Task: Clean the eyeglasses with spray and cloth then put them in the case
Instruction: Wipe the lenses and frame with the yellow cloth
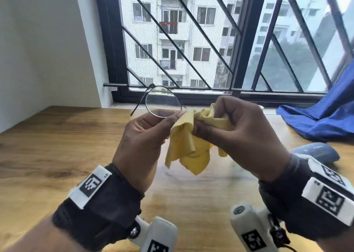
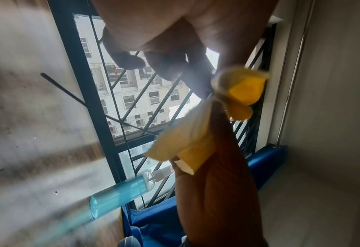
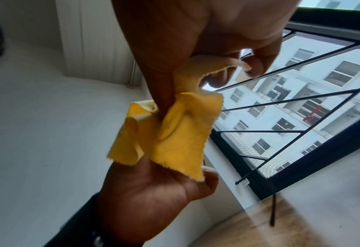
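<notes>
Thin black-rimmed eyeglasses are held up above the wooden table. My left hand pinches them at the lower rim of the one bare lens. The right hand grips a yellow cloth, bunched over the glasses' other side, which is hidden. One temple arm hangs free. In the left wrist view the cloth sits between both hands. A spray bottle with blue liquid stands on the table. The grey-blue case lies at the right, behind my right wrist.
A crumpled blue fabric lies at the table's back right under the window. A barred window runs along the far edge. A white wall bounds the left side.
</notes>
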